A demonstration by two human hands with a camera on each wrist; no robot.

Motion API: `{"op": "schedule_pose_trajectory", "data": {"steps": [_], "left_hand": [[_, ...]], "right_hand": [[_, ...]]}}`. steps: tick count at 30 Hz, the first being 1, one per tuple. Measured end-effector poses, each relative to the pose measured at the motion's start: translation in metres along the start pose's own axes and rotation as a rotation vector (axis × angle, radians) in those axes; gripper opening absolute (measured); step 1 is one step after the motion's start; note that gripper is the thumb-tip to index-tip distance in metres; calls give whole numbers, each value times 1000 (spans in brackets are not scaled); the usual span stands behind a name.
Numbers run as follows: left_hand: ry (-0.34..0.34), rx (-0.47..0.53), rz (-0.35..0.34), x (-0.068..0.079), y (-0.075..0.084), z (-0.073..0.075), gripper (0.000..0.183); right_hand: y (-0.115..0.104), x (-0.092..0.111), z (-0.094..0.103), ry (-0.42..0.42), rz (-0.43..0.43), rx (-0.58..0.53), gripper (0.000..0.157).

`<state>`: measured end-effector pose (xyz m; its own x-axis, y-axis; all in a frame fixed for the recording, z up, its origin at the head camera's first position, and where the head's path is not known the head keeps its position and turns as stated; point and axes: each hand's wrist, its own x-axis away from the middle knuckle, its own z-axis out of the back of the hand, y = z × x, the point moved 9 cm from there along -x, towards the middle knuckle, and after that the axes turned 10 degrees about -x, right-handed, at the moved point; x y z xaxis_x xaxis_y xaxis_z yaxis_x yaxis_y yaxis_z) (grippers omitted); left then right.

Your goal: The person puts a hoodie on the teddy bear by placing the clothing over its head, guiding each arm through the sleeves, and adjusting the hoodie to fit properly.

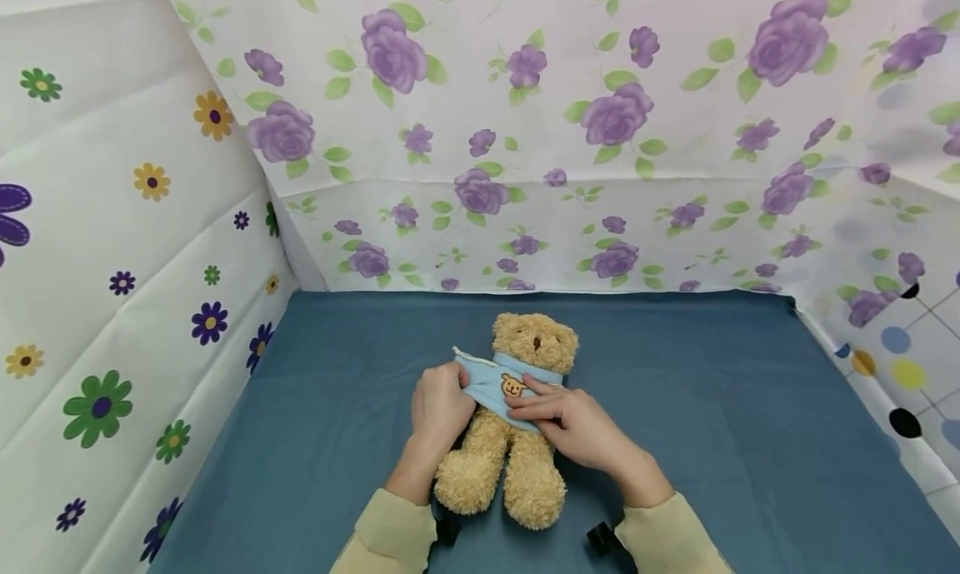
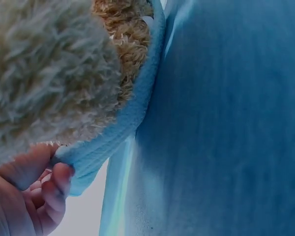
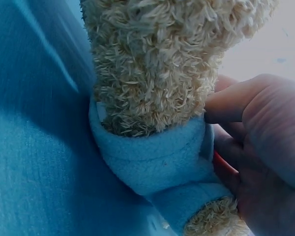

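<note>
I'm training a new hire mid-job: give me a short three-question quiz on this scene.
1. True or false: the fluffy tan teddy bear lies face up on the blue cloth surface.
2. What does the left hand pinch? A) a leg B) the light blue fleece shirt's hem C) an ear
3. Where do the right hand's fingers rest?

Key: 1 true. 2 B. 3 on the shirt's front, over the bear's belly.
</note>
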<state>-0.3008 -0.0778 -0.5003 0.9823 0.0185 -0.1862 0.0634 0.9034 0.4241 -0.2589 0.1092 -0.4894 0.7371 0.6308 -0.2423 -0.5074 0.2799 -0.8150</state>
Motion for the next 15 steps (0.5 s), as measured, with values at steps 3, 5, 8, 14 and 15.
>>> {"op": "schedule_pose_trajectory", "data": {"steps": [3,5,8,14,15], "left_hand": [[-33,-5,-33,0,-3,-1,39],[-102,21,-82,-1,-5,-1,33],[-242,132,-163,-2,-11,7,20],[-291,315,-118,-12,-42,38,21],[-260,315,-101,-14,-47,41,18]], "right_hand": [[0,-2,-1,-3,-5,-4,39],[0,-2,-1,-8,-11,-11,39],[3,-2,0,-8,-32,-32,39],[9,1,5,-1,-36,-118,41],[10,1,6,-2,-32,-127,40]]}}
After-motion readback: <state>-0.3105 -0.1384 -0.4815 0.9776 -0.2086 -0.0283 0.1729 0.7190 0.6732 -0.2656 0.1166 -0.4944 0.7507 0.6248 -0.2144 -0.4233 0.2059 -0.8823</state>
